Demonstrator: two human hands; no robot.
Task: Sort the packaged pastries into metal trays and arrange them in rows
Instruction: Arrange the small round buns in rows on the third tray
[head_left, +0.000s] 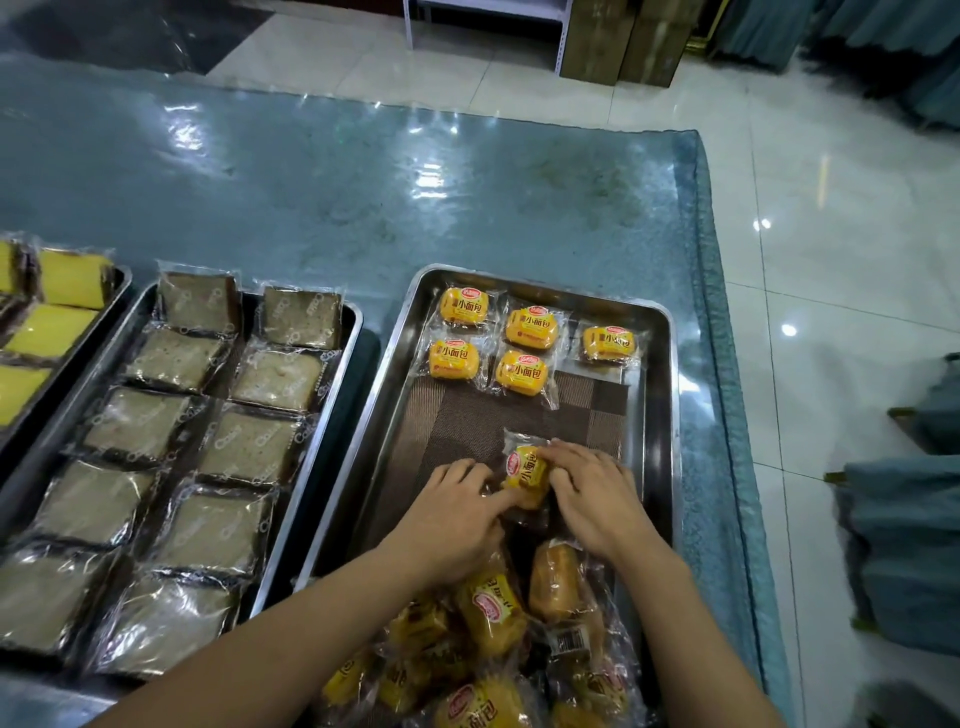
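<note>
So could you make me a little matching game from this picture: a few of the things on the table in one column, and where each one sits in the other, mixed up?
Things
1. brown cake slices
2. yellow cake slices
3. five laid-out small bread packets
4. loose heap of bread packets

Places
A. near end of the right tray
B. far end of the right tray
C. middle tray, in two rows
D. tray at the far left edge

Pairs: 1-C, 2-D, 3-B, 4-A
</note>
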